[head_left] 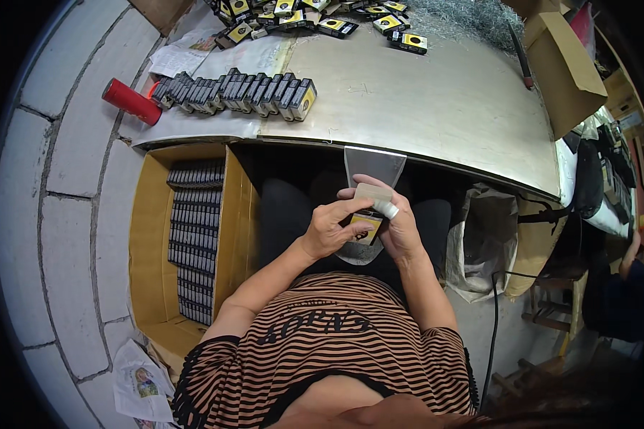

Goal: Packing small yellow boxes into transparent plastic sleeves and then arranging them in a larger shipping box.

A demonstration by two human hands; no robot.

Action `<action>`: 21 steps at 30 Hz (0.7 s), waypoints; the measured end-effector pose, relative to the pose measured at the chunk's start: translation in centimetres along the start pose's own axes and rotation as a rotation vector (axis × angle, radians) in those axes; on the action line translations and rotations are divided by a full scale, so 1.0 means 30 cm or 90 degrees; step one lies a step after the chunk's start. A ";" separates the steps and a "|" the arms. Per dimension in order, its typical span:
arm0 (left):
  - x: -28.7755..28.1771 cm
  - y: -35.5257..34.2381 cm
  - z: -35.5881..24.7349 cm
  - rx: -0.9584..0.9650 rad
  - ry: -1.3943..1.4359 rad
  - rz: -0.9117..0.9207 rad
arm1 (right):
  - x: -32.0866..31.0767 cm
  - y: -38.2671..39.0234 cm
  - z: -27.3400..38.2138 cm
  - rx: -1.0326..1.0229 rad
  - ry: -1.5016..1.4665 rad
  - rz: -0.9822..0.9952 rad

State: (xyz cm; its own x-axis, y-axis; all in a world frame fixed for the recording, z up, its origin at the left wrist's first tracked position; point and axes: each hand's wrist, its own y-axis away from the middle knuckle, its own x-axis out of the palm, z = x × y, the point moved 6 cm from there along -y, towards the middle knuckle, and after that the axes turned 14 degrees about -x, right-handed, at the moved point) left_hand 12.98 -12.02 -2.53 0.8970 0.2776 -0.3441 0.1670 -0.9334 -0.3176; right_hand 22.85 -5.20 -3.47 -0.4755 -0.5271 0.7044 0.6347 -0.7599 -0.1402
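Over my lap I hold a small black and yellow carton [366,227] with a pale flap [373,192] standing up at its far end. My right hand [404,227] grips the carton from the right side. White wrapping [386,209], perhaps tape, shows at that hand's thumb. My left hand [330,227] pinches the carton from the left, its fingers bent against the near face and the flap. Whether anything is inside the carton, I cannot tell. Under both hands lies a smooth grey metal scoop-like tray [374,163], its far end against the table edge.
A row of similar cartons [250,93] stands on the metal-topped table [422,100], beside a red cylinder [132,101]. Loose cartons [329,25] and thin wire-like shreds [465,28] lie farther back. Left is a cardboard box [149,236] of stacked cartons; right, a whitish sack [479,264].
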 end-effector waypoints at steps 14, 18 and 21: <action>0.003 0.010 0.049 -0.273 0.393 -0.065 | -0.058 0.049 0.054 -0.199 0.403 -0.073; -0.012 0.005 0.081 -0.337 0.136 0.038 | -0.077 0.049 0.049 -0.127 0.433 -0.053; -0.008 -0.001 0.062 -0.284 0.058 0.035 | -0.122 0.039 0.043 -0.075 0.438 -0.064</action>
State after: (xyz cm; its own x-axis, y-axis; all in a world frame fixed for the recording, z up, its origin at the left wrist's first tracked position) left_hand 12.00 -11.63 -4.09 0.9382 0.2229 -0.2648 0.2609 -0.9581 0.1178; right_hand 26.11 -3.66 -5.33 -0.8300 -0.5441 0.1228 0.5165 -0.8329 -0.1989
